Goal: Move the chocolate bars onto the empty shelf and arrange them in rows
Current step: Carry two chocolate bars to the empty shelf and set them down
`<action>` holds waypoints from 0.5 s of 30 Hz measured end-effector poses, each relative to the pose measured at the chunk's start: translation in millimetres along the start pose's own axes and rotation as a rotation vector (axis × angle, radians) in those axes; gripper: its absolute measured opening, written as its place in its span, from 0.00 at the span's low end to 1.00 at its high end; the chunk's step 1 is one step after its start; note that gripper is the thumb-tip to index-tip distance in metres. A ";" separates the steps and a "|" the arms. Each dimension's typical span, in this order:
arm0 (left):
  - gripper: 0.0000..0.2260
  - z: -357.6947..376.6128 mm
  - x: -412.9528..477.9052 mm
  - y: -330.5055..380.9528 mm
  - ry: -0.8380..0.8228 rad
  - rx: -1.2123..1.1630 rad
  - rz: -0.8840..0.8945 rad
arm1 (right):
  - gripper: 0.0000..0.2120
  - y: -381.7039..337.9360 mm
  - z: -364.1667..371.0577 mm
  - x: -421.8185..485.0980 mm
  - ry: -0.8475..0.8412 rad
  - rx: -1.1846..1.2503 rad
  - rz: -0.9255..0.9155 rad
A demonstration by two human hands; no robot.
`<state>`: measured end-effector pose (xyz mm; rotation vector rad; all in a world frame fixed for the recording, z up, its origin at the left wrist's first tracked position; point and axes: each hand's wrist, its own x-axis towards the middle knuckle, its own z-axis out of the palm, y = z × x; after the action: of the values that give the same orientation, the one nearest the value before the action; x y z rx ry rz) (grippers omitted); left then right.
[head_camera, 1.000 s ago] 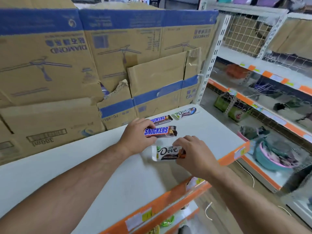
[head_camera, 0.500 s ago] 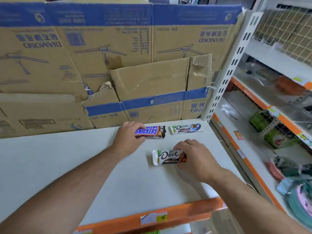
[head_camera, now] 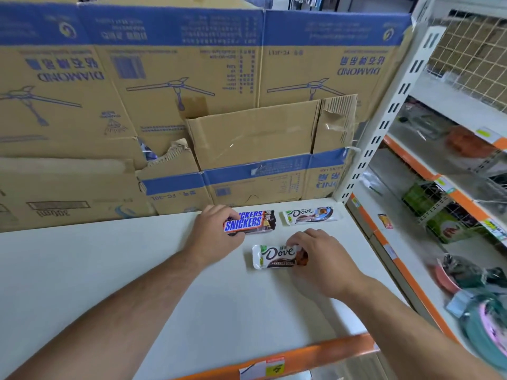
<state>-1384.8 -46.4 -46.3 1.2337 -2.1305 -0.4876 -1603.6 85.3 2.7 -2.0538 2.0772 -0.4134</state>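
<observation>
The front Dove bar (head_camera: 275, 256) has a white wrapper with dark script lettering, a green mark at its left end and a brown right end. It lies flat on the white shelf (head_camera: 137, 270), long side running left to right. The right hand (head_camera: 321, 259) pinches its brown right end, fingers curled over the top edge and thumb below.

Up and to the left of that bar, the left hand (head_camera: 216, 234) grips the left end of a front Snickers bar (head_camera: 248, 224), which is brown with white letters on a blue band. The fingers wrap over it. Directly behind it, a rear Snickers bar (head_camera: 253, 214) shows only its upper lettering; whether the two touch I cannot tell. Straight behind the front Dove bar, and just right of the Snickers pair, a back Dove bar (head_camera: 310, 215) lies flat with no hand on it, close to the rear edge of the shelf.

Nearer the camera than the front Dove bar, an orange strip (head_camera: 315, 352) edges the shelf, with a price label (head_camera: 263, 366) stuck on it. Beyond the bars, brown and blue cardboard boxes (head_camera: 247, 78) form a wall, their printing upside down. Right of the front Dove bar stands a white slotted upright post (head_camera: 384, 124). Past it are neighbouring shelves (head_camera: 403, 237) with orange edges, a wire grid back (head_camera: 472, 50) and blurred goods.
</observation>
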 end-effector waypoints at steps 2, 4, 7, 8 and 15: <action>0.13 0.2 0.8 -2.5 -0.003 0.005 0.004 | 0.21 -2.7 2.1 1.0 0.002 0.001 0.007; 0.12 0.6 1.2 -4.3 -0.006 0.012 0.012 | 0.21 -4.9 3.3 1.0 0.004 -0.002 0.009; 0.12 1.2 0.6 -6.3 -0.005 0.015 0.017 | 0.20 -5.0 3.8 -0.5 0.001 -0.012 0.007; 0.12 0.9 0.2 -5.9 -0.012 0.018 0.014 | 0.20 -4.1 3.6 -1.2 0.011 -0.010 0.004; 0.15 0.8 -3.1 -0.3 -0.001 0.074 -0.001 | 0.18 19.3 0.2 0.7 -0.008 -0.010 -0.007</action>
<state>-1383.9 -43.8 -48.1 1.2750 -2.1660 -0.4136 -1621.8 84.6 -3.8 -2.0651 2.0724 -0.3957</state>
